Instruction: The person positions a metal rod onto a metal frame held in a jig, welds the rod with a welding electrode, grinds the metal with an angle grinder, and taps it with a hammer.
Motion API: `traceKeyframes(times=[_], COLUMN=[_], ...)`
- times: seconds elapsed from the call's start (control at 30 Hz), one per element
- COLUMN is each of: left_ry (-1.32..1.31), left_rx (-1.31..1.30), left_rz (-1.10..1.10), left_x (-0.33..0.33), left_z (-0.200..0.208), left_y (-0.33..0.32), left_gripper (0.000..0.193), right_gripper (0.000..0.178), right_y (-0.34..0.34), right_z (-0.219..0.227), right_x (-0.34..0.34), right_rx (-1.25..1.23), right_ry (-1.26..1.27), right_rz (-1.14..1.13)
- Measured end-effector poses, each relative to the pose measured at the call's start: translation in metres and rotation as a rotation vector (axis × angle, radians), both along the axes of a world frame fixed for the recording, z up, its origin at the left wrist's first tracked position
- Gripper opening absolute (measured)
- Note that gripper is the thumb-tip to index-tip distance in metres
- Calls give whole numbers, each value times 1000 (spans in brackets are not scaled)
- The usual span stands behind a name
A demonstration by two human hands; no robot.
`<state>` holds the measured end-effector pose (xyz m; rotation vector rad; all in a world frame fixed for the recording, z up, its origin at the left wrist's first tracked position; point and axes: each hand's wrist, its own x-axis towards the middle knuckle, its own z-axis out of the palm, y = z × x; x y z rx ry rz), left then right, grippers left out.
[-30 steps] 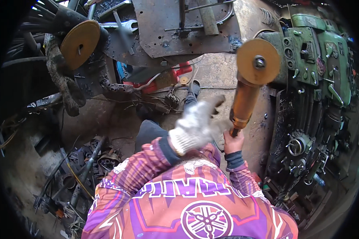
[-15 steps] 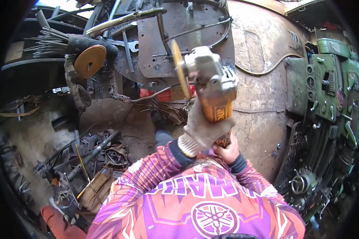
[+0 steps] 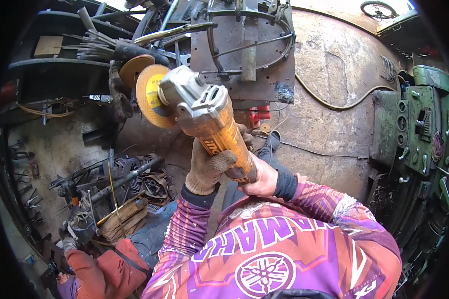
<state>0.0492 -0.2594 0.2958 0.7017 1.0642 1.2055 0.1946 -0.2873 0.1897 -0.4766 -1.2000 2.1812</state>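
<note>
An orange angle grinder [image 3: 219, 132] with a grey metal head is held up in front of my chest. Its yellow cutting disc [image 3: 153, 94] points to the left. My gloved left hand [image 3: 208, 167] wraps round the grinder's body. My bare right hand [image 3: 262, 177] grips the rear end of the handle. Behind the disc, a second, brown disc [image 3: 133, 70] hangs near a dark glove [image 3: 118, 92] on the bench's edge. Beyond the grinder lies a steel workbench [image 3: 277, 74] carrying a curved metal frame [image 3: 288, 42].
Metal rods [image 3: 92, 42] stick out of a pipe at the far left. Scrap parts and a wooden block [image 3: 124, 219] lie on the floor at left, beside a person in a red top [image 3: 105, 269]. A green lathe [image 3: 416, 129] stands at right. A hose [image 3: 334, 106] crosses the floor.
The grinder has moved left and tilted, so its disc's face shows more. My view has shifted, and more of the other person has come into sight at the lower left.
</note>
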Motion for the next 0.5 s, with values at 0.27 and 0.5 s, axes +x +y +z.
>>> traceKeyframes(times=[0.27,0.5], left_ry=[118,168], left_rx=[-12,105], left_rz=[80,34], left_x=[-12,-24], left_z=[-6,5], left_y=[-44,-72], left_gripper=[75,75], right_gripper=[80,73], right_y=[-31,-60], right_z=[21,41], right_x=[-17,-29], right_rx=[-168,3], right_ry=[155,77], right_rz=[57,-68])
